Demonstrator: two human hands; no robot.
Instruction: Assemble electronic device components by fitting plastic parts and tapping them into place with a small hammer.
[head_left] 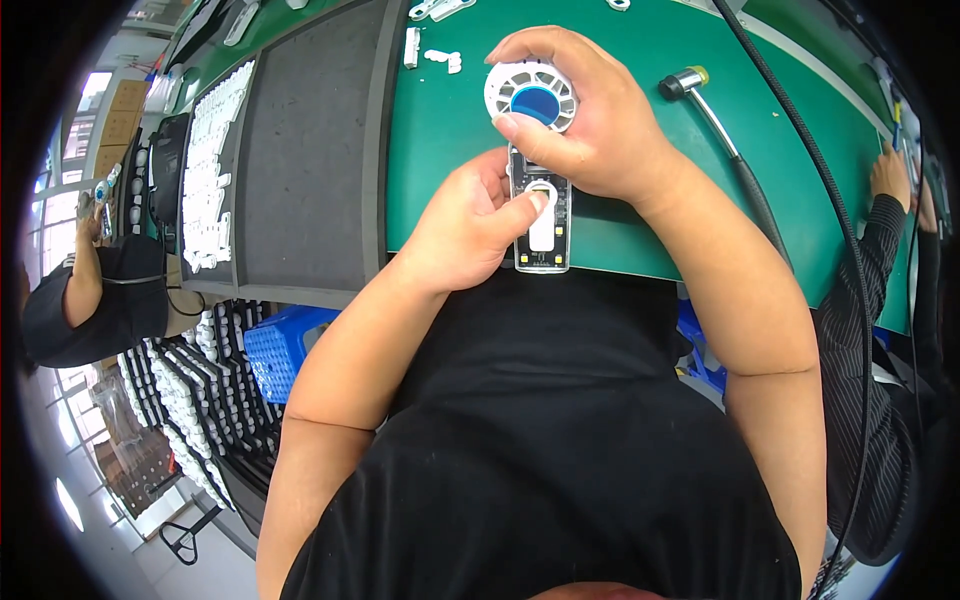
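Between my hands, at the near edge of the green table, is a handheld device [562, 215] that looks like a small fan. Its round white spoked head [502, 91] has a blue disc in the middle, and its clear body shows dark inner parts and a white strip. My left hand [465, 225] is closed round the body from the left, thumb pressed on the ring of the white strip. Curled over the head from the right, my right hand [610, 125] grips its rim between thumb and fingers. The fingers behind the device are partly hidden.
A mallet [715, 120] lies to the right, beside a hanging black cable [800, 125]. Small white parts [443, 58] sit at the far side. Left stands a dark tray [310, 150] with rows of white pieces [210, 170]. Co-workers sit left and right; a blue basket [283, 350] is below.
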